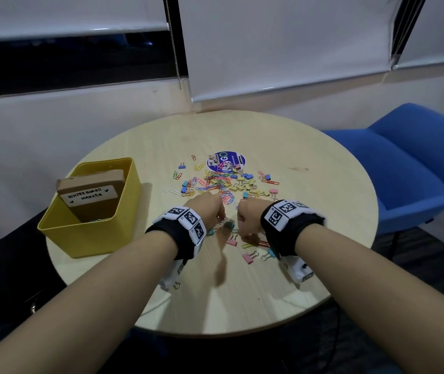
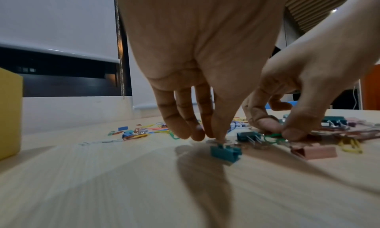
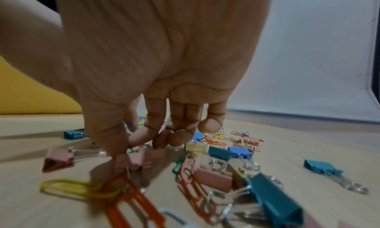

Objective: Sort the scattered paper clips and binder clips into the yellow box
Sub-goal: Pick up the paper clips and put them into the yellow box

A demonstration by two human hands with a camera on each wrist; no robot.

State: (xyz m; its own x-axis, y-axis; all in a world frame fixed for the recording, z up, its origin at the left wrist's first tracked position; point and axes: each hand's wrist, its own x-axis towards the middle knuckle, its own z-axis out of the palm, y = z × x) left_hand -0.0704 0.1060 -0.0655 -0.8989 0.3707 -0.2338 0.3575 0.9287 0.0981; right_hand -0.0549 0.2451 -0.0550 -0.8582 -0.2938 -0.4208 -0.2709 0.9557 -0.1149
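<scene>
Coloured paper clips and binder clips (image 1: 221,182) lie scattered across the middle of the round table (image 1: 242,298). The yellow box (image 1: 86,228) stands at the left. My left hand (image 1: 222,219) (image 2: 213,138) pinches the wire handles of a teal binder clip (image 2: 225,152) (image 1: 211,232), which hangs just off the wood. Beside it, my right hand (image 1: 238,228) (image 3: 131,147) pinches a green paper clip (image 2: 272,136) between thumb and forefinger, right against a pink binder clip (image 3: 135,160). The other fingers of both hands are curled.
A brown carton (image 1: 91,193) labelled "whiteboard marker" leans inside the yellow box. A round printed sticker (image 1: 226,161) lies behind the pile. More pink (image 1: 248,258) and teal (image 1: 271,253) binder clips lie near my right wrist. A blue chair (image 1: 410,163) stands at the right.
</scene>
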